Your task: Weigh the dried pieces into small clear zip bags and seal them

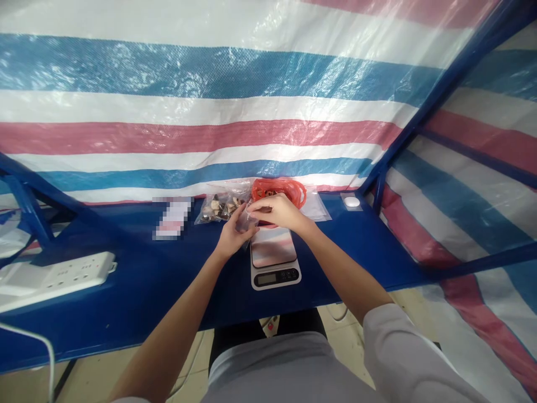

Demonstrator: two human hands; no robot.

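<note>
My left hand [232, 235] and my right hand [279, 211] meet above the far end of a small digital kitchen scale [274, 257] on the blue table [146, 280]. Both hands pinch a small clear plastic bag [247, 219] held between them; what is inside it I cannot make out. Just behind my right hand lies a red plastic bag [279, 191] with its mouth open. To the left of it sits a clear bag of brown and pale pieces [220, 207].
A white power strip [54, 274] lies at the table's left with a cable. A blurred card [172, 218] lies left of the bags. Flat clear bags [316, 207] and a small white round object [352, 201] lie at the right. A striped tarp [210, 112] closes the back.
</note>
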